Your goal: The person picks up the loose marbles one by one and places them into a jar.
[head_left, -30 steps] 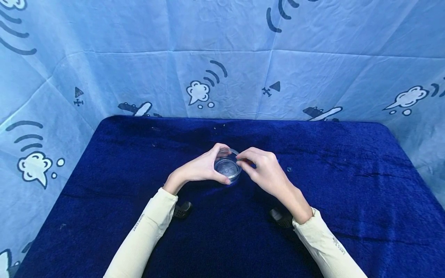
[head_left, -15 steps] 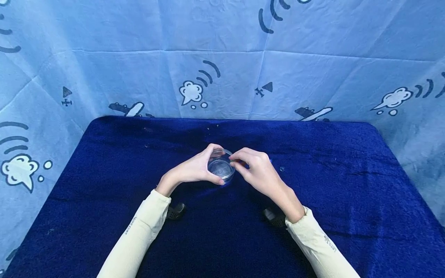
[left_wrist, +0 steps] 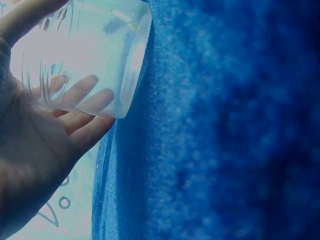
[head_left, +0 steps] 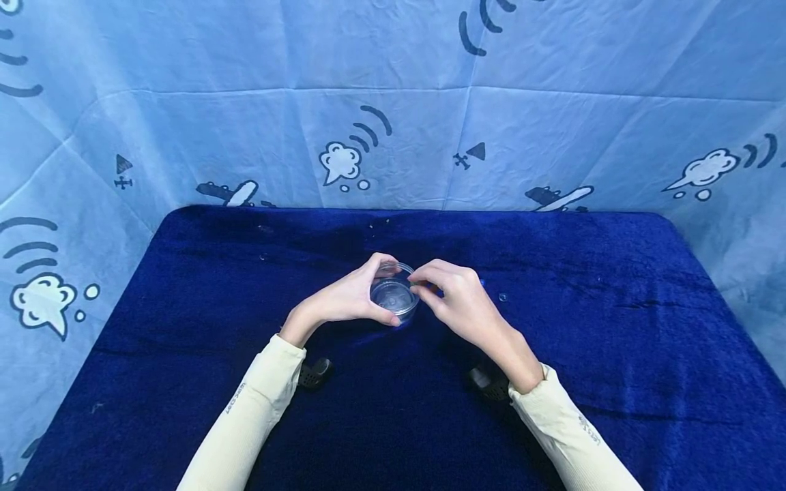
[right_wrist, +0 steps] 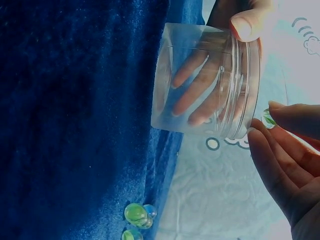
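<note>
A clear, wide-mouthed plastic jar [head_left: 393, 297] stands upright on the blue cloth, its lid off. My left hand [head_left: 345, 297] grips it from the left, thumb on the near side and fingers round the far side. Through the wall of the jar [right_wrist: 172, 42] those fingers show in the right wrist view. At the jar's right rim, my right hand [head_left: 457, 294] pinches a small glass marble [right_wrist: 269, 119] with a green swirl between thumb and fingers. In the head view the fingertips hide this marble.
Several loose marbles [right_wrist: 136, 214] lie on the dark blue velvet cloth [head_left: 614, 307] to the right of the jar; one clear marble [head_left: 503, 297] shows past my right hand. Black wrist devices [head_left: 316, 374] hang under both forearms. A patterned light-blue curtain [head_left: 393, 54] rises behind the table.
The head view has shifted slightly sideways. Both hands and the jar keep nearly the same pose relative to each other.
</note>
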Demonstrator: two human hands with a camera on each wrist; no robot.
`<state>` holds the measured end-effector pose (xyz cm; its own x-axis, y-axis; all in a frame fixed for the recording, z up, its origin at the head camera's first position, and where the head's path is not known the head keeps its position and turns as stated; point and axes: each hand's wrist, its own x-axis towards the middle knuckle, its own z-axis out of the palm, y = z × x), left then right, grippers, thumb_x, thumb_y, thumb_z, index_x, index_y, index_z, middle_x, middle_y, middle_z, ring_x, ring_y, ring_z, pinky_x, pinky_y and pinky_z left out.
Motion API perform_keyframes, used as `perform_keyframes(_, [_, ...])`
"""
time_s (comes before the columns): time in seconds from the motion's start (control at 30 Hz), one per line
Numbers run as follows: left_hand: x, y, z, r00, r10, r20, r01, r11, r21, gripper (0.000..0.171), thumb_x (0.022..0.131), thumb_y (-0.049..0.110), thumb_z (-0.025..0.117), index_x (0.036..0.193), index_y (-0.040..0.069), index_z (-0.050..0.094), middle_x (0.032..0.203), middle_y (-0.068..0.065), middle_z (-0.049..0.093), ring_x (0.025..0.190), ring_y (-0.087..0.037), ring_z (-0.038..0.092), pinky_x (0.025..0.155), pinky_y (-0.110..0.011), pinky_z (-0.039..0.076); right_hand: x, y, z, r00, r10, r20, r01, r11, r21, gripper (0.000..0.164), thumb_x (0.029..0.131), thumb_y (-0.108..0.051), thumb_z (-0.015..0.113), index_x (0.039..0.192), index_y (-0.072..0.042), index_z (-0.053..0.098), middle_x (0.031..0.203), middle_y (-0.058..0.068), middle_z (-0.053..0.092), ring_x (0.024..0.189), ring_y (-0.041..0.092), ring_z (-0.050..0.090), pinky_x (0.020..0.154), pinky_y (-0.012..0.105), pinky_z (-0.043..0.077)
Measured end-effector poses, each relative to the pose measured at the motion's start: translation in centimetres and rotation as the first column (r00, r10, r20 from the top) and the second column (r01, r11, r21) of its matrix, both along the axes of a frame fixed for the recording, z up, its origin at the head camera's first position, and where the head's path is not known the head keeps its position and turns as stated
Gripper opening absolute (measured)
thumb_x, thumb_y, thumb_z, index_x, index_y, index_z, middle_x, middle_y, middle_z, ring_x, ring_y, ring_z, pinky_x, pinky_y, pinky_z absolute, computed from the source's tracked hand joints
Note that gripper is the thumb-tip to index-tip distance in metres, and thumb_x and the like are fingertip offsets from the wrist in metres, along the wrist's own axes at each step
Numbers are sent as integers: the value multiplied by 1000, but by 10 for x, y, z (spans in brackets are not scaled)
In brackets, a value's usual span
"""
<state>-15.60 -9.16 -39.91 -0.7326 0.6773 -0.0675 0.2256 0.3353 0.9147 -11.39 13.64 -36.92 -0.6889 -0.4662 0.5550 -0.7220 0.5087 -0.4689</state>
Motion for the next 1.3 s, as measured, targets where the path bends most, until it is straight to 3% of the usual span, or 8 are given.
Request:
perform_keyframes(0.57, [0,1,-1,1000,-2,-18,2,1000,18,89,79,14,89,147,2,33,153,-20,47,144,-31,44,118,-43,36,0,1,0,1000,5,-8,-5,1000,6,14,84,10,79,93,0,75,92,8,74,79,19,69,66,36,58])
perform_keyframes(1.3, [0,1,0,1000,10,-20,-9,1000,11,88,78,14,90,146,3,35,153,-20,47,144,-30,44,119,-42,35,-2,3,4,1000,16,-6,-16,1000,20,14,85,10,78,93,-1,75,92,8,74,82,19,69,67,38,58])
